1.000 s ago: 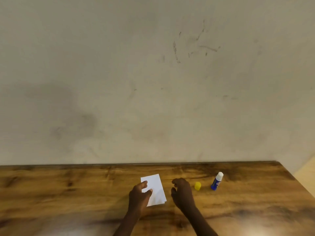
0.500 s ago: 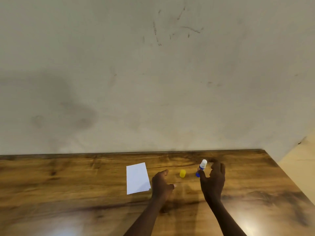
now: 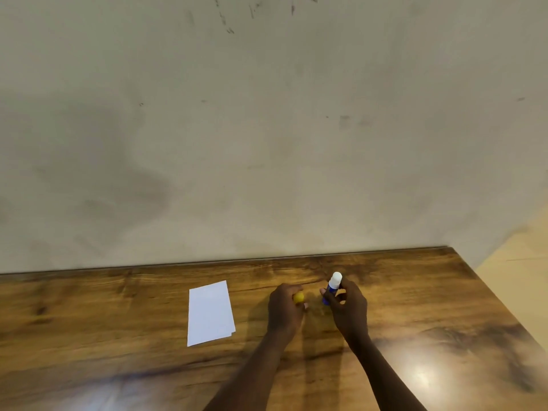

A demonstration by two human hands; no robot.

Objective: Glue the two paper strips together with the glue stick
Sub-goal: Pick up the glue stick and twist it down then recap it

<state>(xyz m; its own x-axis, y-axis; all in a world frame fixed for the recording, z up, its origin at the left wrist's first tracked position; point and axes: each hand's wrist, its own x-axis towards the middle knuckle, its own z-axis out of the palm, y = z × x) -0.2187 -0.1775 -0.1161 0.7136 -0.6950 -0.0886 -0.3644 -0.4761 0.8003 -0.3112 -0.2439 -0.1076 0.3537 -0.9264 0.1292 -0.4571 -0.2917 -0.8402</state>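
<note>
The glue stick (image 3: 333, 287) is gripped in the right hand's (image 3: 348, 310) curled fingers, its white tip poking above them. The left hand's (image 3: 284, 310) fingers curl round the yellow cap (image 3: 298, 297). The stacked paper strips (image 3: 210, 312) lie flat to the left of those fingers, apart from them, on a glossy wooden table (image 3: 118, 336) against a scuffed pale wall (image 3: 267, 129).

1. A wooden table (image 3: 89, 321) fills the lower part of the view, its brown top streaked with dark grain.
2. Two bright patches of glare (image 3: 421, 378) lie on the tabletop near its front edge, one to the right and a fainter one to the left.
3. A plain grey-beige wall (image 3: 267, 143) rises directly behind the table's far edge.
4. Dark scuff marks (image 3: 225, 22) sit high on the wall, with a few smaller spots lower down.
5. A pale yellowish floor (image 3: 522, 262) shows past the table's right corner.
</note>
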